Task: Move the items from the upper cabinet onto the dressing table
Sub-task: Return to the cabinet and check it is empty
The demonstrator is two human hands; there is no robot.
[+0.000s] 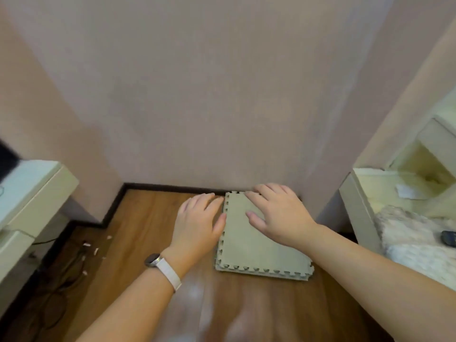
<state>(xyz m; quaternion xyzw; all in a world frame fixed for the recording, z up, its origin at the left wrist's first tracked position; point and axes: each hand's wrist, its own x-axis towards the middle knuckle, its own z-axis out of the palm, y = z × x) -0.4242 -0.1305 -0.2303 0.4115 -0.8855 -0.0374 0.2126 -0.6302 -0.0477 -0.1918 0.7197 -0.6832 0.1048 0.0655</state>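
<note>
On the floor by the wall, both hands open, left hand [197, 219] beside, right hand [278, 213] flat on foam mats [256, 253].

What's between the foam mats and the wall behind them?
Nothing that shows in the head view: the foam mats on the wooden floor reach up to the dark baseboard. The right hand covers part of that edge.

Both hands [197, 223] on foam mats [259, 250], prob.

The single head-worn camera looks forward and steeply down at a wooden floor [153, 218] and pink wall [222, 95]. It sits close, both forearms entering from the frame's bottom edge.
</note>
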